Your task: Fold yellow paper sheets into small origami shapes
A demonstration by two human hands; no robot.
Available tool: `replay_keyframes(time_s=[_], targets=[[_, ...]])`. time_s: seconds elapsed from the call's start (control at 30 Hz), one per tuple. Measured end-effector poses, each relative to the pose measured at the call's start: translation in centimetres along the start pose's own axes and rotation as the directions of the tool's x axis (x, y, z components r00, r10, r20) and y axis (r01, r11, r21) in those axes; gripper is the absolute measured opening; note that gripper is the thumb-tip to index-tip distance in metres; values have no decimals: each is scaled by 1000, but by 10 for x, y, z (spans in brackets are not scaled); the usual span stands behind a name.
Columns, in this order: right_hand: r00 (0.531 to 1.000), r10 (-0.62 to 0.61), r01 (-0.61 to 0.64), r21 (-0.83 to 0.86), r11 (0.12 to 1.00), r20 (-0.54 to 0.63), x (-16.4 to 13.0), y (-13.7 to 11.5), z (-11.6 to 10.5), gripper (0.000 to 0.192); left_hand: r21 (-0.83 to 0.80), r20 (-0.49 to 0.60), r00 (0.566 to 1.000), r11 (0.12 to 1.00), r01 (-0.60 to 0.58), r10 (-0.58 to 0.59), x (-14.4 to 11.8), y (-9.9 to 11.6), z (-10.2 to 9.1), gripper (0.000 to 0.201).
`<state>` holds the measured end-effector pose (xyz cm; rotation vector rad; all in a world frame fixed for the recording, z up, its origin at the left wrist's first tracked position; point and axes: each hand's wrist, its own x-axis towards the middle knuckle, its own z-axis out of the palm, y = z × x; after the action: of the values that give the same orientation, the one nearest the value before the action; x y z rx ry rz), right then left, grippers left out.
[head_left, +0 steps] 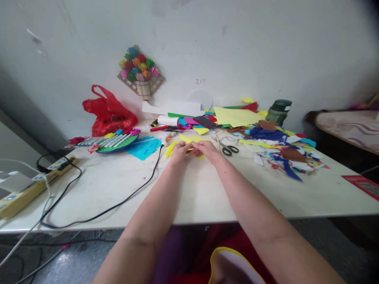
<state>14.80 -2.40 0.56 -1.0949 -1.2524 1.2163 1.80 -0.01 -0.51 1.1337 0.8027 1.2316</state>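
Hands, left hand (178, 151) and right hand (205, 149), pinch yellow paper (192, 139); uneven pressing could skew or tear it.

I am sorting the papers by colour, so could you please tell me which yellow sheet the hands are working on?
The small yellow piece pinched between the left hand and right hand, not the large yellow sheet lying flat near the wall.

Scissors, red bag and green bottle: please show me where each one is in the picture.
Scissors (229, 148), head view, on the black handles.
Red bag (109, 113), head view, on the middle of its crumpled body.
Green bottle (278, 111), head view, on its side below the dark cap.
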Motion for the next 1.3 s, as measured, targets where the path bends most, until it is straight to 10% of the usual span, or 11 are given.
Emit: replay_keyframes(time_s=[0.3, 0.77, 1.07, 1.13, 1.3], targets=[[999, -28, 28, -24, 999, -18, 0, -3, 0, 17, -95, -38, 998, 994, -56, 53, 4, -2, -1, 35], [994, -110, 107, -132, 985, -14, -2, -8, 4, 24, 182, 50, 987, 970, -158, 152, 8, 12, -6, 38], [986, -163, 157, -123, 980, -36, -2, -7, 18, 14, 329, -151, 948, 918, -220, 281, 9, 36, -22, 40], [977, -189, 177, -127, 976, -94, 2, -2, 17, 10, 527, -215, 922, 833, -168, 323, 6, 44, -27, 39], [975, -129, 110, -115, 987, -180, 9, 5, 12, 10, 918, -373, 837, 288, 271, 400, -1, 50, -44, 23]])
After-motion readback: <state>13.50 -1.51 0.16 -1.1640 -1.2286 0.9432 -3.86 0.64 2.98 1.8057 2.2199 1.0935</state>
